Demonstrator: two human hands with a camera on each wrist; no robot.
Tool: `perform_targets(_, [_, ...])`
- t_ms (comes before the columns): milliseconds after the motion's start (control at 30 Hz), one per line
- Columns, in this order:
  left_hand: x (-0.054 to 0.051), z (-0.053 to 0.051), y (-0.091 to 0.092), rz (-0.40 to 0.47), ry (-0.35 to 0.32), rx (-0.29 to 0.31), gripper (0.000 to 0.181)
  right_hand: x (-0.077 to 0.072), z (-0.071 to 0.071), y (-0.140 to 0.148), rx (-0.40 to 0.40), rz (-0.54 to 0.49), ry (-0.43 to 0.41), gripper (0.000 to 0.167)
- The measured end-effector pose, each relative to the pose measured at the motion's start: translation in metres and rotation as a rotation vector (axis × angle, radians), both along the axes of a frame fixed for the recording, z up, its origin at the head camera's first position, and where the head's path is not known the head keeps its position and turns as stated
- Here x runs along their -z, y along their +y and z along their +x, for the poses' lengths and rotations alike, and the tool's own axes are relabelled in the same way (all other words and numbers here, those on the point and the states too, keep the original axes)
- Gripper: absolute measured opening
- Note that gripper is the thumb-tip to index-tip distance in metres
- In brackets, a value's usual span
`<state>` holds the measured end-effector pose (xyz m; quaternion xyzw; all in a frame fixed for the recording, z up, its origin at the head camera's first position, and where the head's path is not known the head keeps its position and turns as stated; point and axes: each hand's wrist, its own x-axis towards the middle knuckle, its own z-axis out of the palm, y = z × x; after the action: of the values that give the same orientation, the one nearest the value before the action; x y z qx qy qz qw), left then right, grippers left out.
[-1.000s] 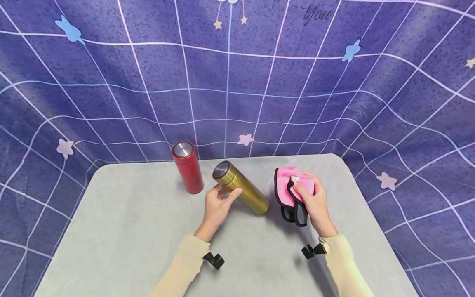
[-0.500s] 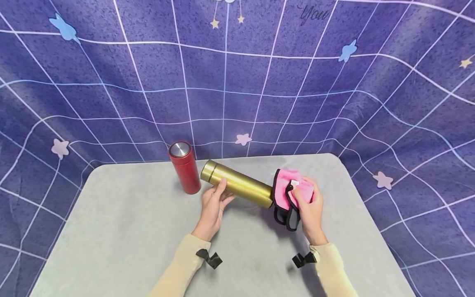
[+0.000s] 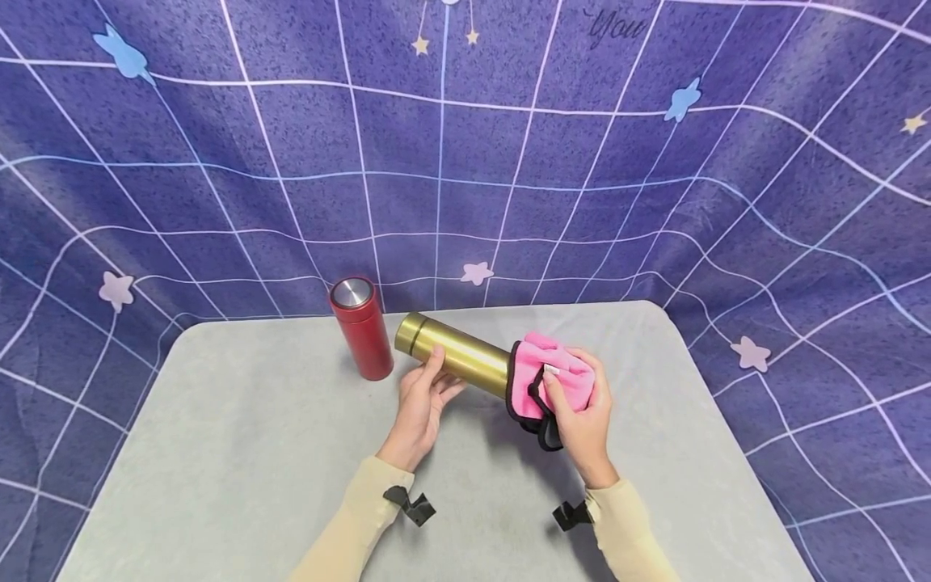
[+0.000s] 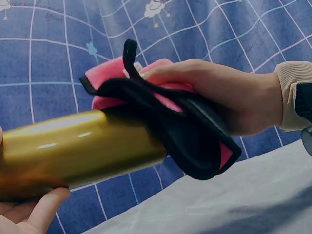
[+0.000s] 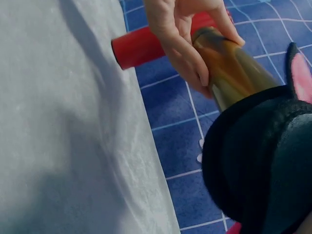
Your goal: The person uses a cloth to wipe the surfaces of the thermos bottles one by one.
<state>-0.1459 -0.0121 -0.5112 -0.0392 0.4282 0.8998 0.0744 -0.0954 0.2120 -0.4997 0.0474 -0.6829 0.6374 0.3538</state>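
My left hand (image 3: pixel 419 408) grips the gold bottle (image 3: pixel 465 356) near its capped end and holds it tilted, almost level, above the table. Pinched in my right hand (image 3: pixel 585 420) is a pink cloth (image 3: pixel 534 376) with black edging and a dark side. The cloth covers the bottle's lower right end, which is hidden in the head view. In the left wrist view the cloth (image 4: pixel 109 73) lies against the far end of the gold bottle (image 4: pixel 87 146). The right wrist view shows the left hand's fingers (image 5: pixel 187 58) around the bottle (image 5: pixel 234 68).
A red bottle (image 3: pixel 367 343) with a silver-topped lid stands upright on the grey table (image 3: pixel 240 453), left of the gold bottle. Behind the table hangs a blue-purple curtain (image 3: pixel 407 202) with a line grid and stars.
The gold bottle has been raised and turned closer to level, its capped end shifting left. My right hand has moved left with the cloth, which now overlaps the bottle's far end.
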Motion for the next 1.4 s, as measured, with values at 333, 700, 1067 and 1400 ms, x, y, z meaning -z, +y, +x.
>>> perform_targets(333, [-0.002,0.001,-0.002,-0.001,0.009,0.005,0.039,-0.013,0.004,-0.008,-0.009,0.081,0.066,0.046])
perform_targets(700, [-0.004,0.004,-0.001,-0.01,0.035,-0.016,0.033,-0.021,0.004,-0.008,0.009,0.143,0.09,0.044])
perform_targets(1067, [-0.007,0.005,0.0,-0.004,0.042,-0.035,0.029,-0.028,-0.002,-0.007,0.009,0.085,0.036,0.039])
perform_targets(1400, [-0.009,0.005,0.001,-0.014,0.06,-0.047,0.028,-0.026,-0.01,-0.004,-0.022,-0.051,-0.095,0.035])
